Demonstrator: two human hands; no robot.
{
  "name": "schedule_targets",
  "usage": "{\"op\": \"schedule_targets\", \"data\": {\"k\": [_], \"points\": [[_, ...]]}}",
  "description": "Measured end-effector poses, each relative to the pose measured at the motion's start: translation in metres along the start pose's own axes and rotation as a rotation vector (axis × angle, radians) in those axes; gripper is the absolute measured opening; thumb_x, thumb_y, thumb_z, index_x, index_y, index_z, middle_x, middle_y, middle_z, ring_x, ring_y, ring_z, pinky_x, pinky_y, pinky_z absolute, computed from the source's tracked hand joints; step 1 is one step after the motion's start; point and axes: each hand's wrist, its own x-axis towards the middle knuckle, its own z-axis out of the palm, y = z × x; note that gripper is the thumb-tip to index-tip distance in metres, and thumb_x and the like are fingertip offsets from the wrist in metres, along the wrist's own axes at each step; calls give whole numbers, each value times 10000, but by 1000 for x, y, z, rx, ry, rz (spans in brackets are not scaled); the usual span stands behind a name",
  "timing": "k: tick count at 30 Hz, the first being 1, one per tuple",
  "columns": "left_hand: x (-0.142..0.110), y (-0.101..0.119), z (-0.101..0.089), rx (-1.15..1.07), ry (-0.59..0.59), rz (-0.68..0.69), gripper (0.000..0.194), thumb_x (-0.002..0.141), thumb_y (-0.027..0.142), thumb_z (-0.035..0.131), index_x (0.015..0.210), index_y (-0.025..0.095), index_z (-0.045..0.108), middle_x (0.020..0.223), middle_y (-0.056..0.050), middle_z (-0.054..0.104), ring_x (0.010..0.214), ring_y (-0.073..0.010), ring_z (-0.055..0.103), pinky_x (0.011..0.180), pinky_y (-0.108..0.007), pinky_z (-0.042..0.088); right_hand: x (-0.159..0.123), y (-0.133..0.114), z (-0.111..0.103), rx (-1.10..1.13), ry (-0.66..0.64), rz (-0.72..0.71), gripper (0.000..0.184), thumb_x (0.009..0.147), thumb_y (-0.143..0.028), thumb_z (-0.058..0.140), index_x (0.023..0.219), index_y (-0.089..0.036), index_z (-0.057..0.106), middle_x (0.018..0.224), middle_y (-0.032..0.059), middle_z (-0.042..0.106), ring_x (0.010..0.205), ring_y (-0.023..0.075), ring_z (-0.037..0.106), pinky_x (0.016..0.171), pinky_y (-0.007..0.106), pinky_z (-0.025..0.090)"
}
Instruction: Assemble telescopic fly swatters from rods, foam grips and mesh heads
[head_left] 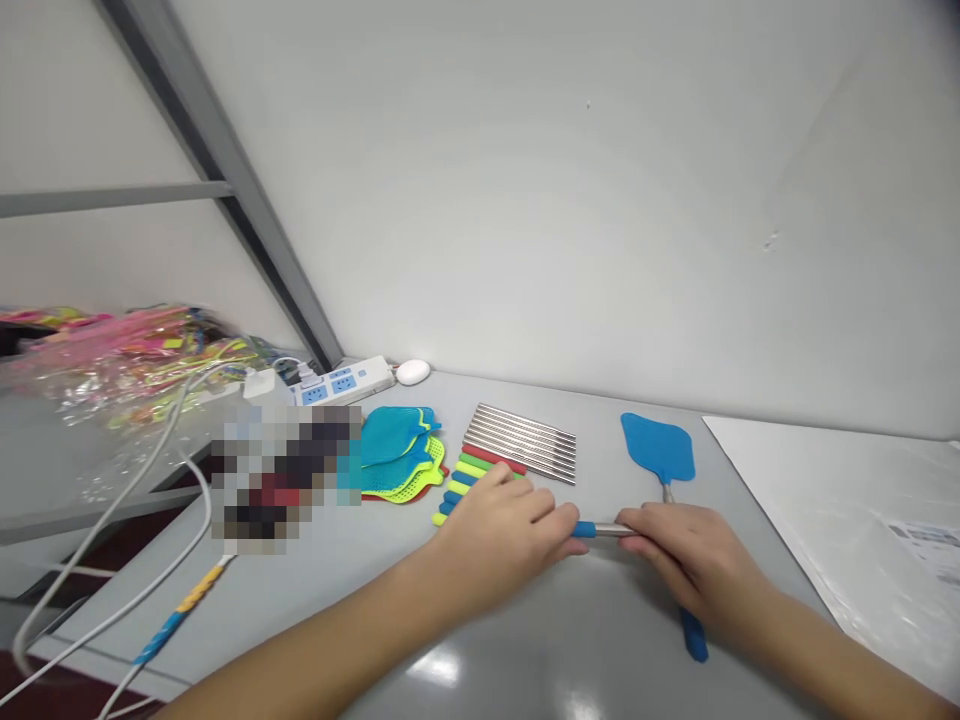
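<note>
Taking the spot where the two hands meet as the clock's centre, the left hand (510,530) sits at nine o'clock, its fingers closed around a blue plastic tubular handle (586,529) whose end pokes out past the thumb. The right hand (684,550), at three o'clock, pinches a slim silver metal rod (609,530) between thumb and fingers. Rod and handle meet end to end in one line, over the smooth grey tabletop (525,640); how far the one goes into the other cannot be told.

A blue leaf-shaped plastic fly swatter (660,448) lies with its head at one o'clock. Its shaft runs beneath the right hand, and its blue grip shows again between four and five o'clock; whether the hand touches it is unclear.

Between ten and eleven o'clock lies a neat row of shiny metal rods (521,442). Just beside them, at ten o'clock, a row of red, green, yellow and blue plastic handles (463,479) is partly covered by the left hand. Farther out towards ten lies a pile of blue, yellow and red plastic swatter heads (397,450), with a white power strip (352,382) beyond it. A white plastic-looking sheet (847,530) spreads at three o'clock.
</note>
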Motion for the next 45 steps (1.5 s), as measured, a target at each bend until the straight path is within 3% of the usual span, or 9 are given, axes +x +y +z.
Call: {"op": "schedule_targets", "data": {"k": [6,9,12,16,20,27,34,40,45], "points": [[-9,17,-18,59,-194,-130,169,983,277,388,990,189,533,713,-10,591,610,-183,564,603,-320,393,11,9,-11,-203,-147,-28,414,923,-380,564,1306,-231,509,977,66,652,805,189,640,664,299,506],[-34,17,-28,-37,-129,-316,178,972,264,366,1022,199,524,769,-29,640,623,-192,580,577,-313,398,25,25,-14,-277,-202,24,678,849,-526,618,1427,-247,401,1247,116,589,1036,257,625,791,351,539],[-74,15,-34,-218,46,-522,218,958,248,367,1132,217,495,895,-50,678,708,-202,617,637,-323,440,49,28,-4,-259,-238,-11,519,896,-478,566,1359,-262,475,1257,110,588,1045,253,623,797,362,543],[-120,13,-38,-546,304,-832,284,975,302,371,1247,235,418,1034,-84,657,867,-210,628,725,-321,475,104,-5,37,-183,-296,-155,369,948,-407,493,1284,-262,537,1284,111,575,1114,253,586,875,410,516],[-133,11,-42,-830,537,-1132,294,986,402,376,1211,222,433,945,-50,622,769,-155,575,747,-285,462,166,-49,94,-165,-291,-246,486,947,-473,459,1349,-202,500,1433,156,470,1299,311,454,986,483,446],[-128,10,-51,-929,591,-1263,356,958,475,417,1176,205,498,991,-60,629,764,-150,547,724,-266,428,210,-69,150,-167,-442,-283,622,953,-486,426,1442,-102,400,1523,182,333,1405,325,308,1089,540,326],[-127,8,-39,-817,646,-1241,399,944,473,429,1199,177,509,1136,-124,643,1013,-231,592,863,-326,446,202,-77,134,-296,-368,-380,336,973,-310,450,1211,-133,607,1244,135,641,1166,284,572,985,490,433],[-124,8,-39,-775,656,-1188,363,941,450,436,1183,186,500,1132,-112,651,1039,-233,596,851,-320,461,185,-79,107,-442,-167,-647,279,907,-78,426,1115,-49,609,1090,183,670,977,285,622,893,464,469],[-126,15,-42,-665,651,-1130,343,924,440,469,1145,184,527,1007,-92,669,903,-213,629,779,-296,476,163,-53,43,-234,157,-329,178,909,-124,434,1040,-143,553,946,116,673,802,215,635,704,344,514]]}}
